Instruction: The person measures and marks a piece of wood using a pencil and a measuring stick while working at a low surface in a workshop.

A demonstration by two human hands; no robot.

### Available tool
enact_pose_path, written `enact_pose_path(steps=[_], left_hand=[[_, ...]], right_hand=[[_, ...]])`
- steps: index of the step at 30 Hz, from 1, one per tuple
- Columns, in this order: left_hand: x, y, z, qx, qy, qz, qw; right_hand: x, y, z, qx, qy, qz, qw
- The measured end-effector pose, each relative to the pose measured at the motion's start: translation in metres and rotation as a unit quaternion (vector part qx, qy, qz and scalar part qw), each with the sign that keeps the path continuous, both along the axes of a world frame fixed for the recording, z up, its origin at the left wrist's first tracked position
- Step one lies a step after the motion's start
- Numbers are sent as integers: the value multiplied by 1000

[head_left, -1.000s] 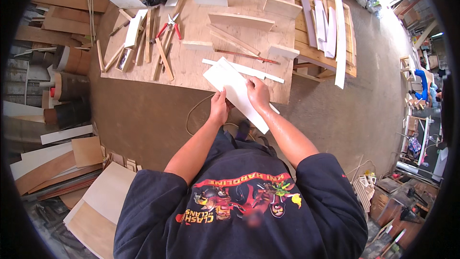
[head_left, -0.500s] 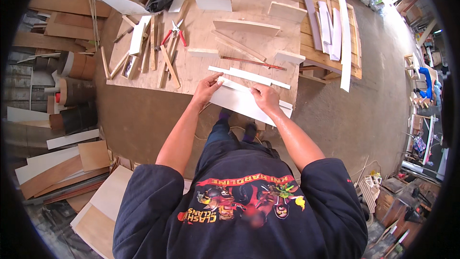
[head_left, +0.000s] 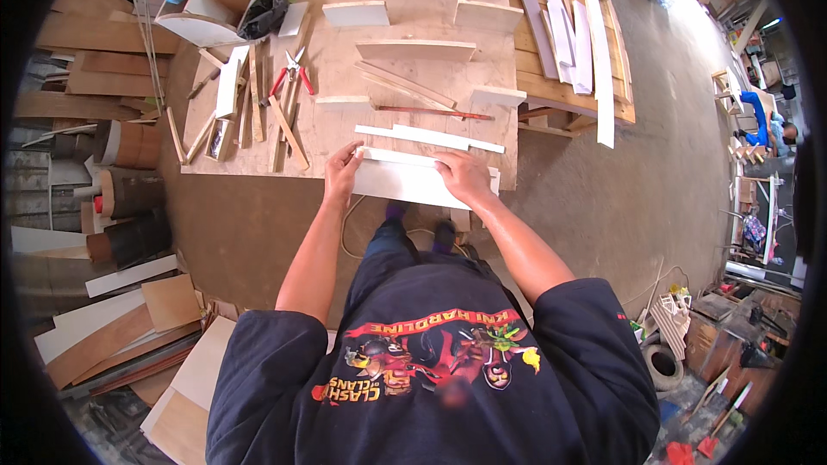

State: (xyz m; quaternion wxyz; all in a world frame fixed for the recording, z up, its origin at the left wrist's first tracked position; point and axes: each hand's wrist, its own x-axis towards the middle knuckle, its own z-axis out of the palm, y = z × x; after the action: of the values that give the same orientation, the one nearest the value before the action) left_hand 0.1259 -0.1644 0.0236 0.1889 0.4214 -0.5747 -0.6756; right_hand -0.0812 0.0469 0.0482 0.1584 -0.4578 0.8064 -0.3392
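Across the near edge of the surface (head_left: 336, 53), both of my forearms reach forward from my sides and converge slightly, sleeves ending above the elbows. Between my hands lies a white board (head_left: 401, 187), held broadside to my body. My left hand (head_left: 343, 164) grips its left end, narrowed on the far corner, the thumb turned inward. My right hand (head_left: 465, 176) is closed on the board nearer its right end, back of the hand upward, wrist angled inward; a short length of board projects to the right beyond it. The fingers beneath the board are hidden, and I cannot tell whether its underside touches the surface. Just beyond both hands lie narrow white strips (head_left: 431, 138); farther forward is a thin reddish rod (head_left: 435, 113). Forward and to the left of my left hand lie loose wooden sticks (head_left: 289, 133) and red-handled cutters (head_left: 294, 65).
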Motion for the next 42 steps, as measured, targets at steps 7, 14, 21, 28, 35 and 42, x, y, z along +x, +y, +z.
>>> enact_pose_path(steps=[7,14,21,28,35,42], left_hand=[[27,0,-7,-11,47,61,997],[37,33,-9,26,83,133,987],[78,88,-26,120,67,186,973],[108,95,-40,128,-11,63,990],[84,-4,-41,-311,-279,66,906],[61,-157,-52,-354,-453,68,815]], right_hand=[[-25,29,1,49,54,-86,994],[-41,28,-48,-55,-279,-277,918],[-55,-2,-39,-88,-387,-205,895],[-44,-69,36,20,-157,47,986],[22,-165,66,160,-9,217,963],[92,-224,37,219,-61,218,949]])
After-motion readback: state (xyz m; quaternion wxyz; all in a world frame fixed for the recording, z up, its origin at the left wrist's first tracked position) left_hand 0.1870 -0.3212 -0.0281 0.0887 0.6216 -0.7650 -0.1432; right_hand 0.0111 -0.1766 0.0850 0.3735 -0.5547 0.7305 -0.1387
